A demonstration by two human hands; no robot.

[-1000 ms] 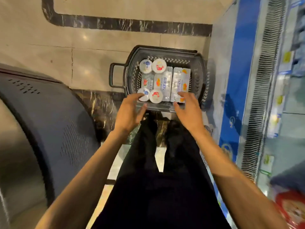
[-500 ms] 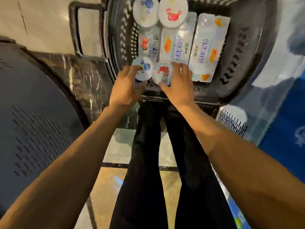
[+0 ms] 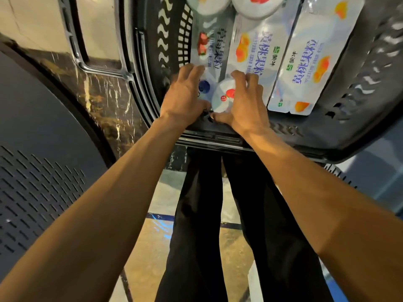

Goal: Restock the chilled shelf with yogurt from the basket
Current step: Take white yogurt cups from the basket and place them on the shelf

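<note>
A dark plastic basket (image 3: 218,136) on the floor in front of me holds yogurt. My left hand (image 3: 185,97) curls over a blueberry yogurt cup (image 3: 204,86) in the near left corner and hides most of it. My right hand (image 3: 246,101) grips a strawberry yogurt cup (image 3: 222,97), fingers over its far edge and thumb at its near edge. Behind them lie a strawberry multipack (image 3: 209,51) and two peach multipacks (image 3: 255,46) (image 3: 314,55). Two more round cups (image 3: 207,3) (image 3: 257,5) sit at the far end, cut off by the frame. The chilled shelf is out of view.
The basket's handle (image 3: 76,40) sticks out to the left over the marble floor (image 3: 104,94). A dark curved perforated cabinet (image 3: 43,171) fills the left side. My legs in black trousers (image 3: 207,214) stand just behind the basket. A blue-grey panel (image 3: 381,171) shows at the right.
The view has dropped much closer to the basket. My right hand moved left from the peach pack onto the strawberry cup, and my left hand closed over the blueberry cup.
</note>
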